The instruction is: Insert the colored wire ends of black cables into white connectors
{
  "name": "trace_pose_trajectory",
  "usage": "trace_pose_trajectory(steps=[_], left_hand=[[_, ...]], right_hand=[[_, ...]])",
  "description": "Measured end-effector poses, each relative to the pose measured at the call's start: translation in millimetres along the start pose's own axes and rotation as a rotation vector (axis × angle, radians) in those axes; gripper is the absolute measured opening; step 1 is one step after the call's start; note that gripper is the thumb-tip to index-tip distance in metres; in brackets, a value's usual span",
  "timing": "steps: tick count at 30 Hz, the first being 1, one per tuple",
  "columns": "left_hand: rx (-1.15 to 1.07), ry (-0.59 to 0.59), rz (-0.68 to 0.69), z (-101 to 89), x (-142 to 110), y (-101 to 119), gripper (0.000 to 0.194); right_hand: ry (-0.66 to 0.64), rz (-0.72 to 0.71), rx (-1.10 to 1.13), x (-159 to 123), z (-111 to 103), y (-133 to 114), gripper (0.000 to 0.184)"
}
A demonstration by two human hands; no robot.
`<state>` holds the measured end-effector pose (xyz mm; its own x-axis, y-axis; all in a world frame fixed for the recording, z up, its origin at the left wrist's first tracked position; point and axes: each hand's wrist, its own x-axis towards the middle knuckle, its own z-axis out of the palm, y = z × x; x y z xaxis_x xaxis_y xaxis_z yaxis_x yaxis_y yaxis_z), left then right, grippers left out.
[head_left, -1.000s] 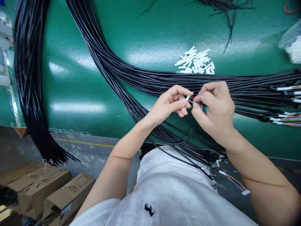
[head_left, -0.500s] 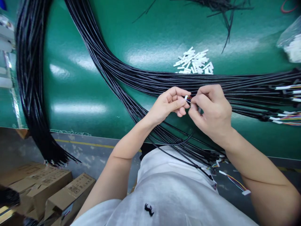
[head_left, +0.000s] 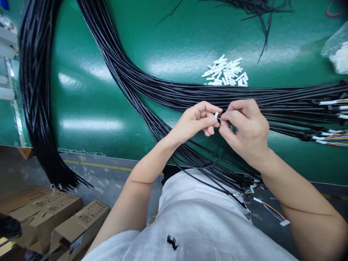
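My left hand (head_left: 199, 119) pinches a small white connector (head_left: 216, 114) between thumb and fingers. Thin coloured wires run from the connector toward my right hand (head_left: 243, 127), whose thumb and index finger are closed on the wires close to the housing. Those fingertips hide much of the wires. Both hands are just above a thick bundle of black cables (head_left: 168, 92) on the green table. A second cable group (head_left: 190, 156) passes under my left wrist toward the table's front edge. One cable there ends in coloured wires and a white connector (head_left: 284, 223).
White sleeve pieces (head_left: 227, 70) lie heaped behind the bundle. Black strips (head_left: 263, 14) are at the back, and a clear bag (head_left: 338, 54) of white parts at right. Another cable bundle (head_left: 35, 90) hangs over the front edge at left. Cardboard boxes (head_left: 78, 224) stand on the floor.
My right hand has shifted slightly left and down, bringing its fingertips closer to the connector. My left hand keeps its pinch in nearly the same place.
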<state>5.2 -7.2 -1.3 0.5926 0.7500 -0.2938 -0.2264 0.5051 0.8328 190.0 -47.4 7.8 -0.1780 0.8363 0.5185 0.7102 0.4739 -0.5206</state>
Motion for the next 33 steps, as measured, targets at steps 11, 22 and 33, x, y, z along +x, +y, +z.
trace_pose_trajectory(steps=[11, 22, 33], left_hand=[[-0.029, 0.14, 0.057, -1.3, 3, 6, 0.053], [0.298, 0.177, 0.311, -4.8, 4, 0, 0.049], [0.279, 0.185, 0.295, -0.3, -1, 2, 0.043]], right_hand=[[0.0, 0.009, 0.174, 3, -1, 0, 0.017], [0.034, 0.092, 0.157, 4, -4, 6, 0.012], [0.006, 0.083, 0.118, 1, 2, 5, 0.013]])
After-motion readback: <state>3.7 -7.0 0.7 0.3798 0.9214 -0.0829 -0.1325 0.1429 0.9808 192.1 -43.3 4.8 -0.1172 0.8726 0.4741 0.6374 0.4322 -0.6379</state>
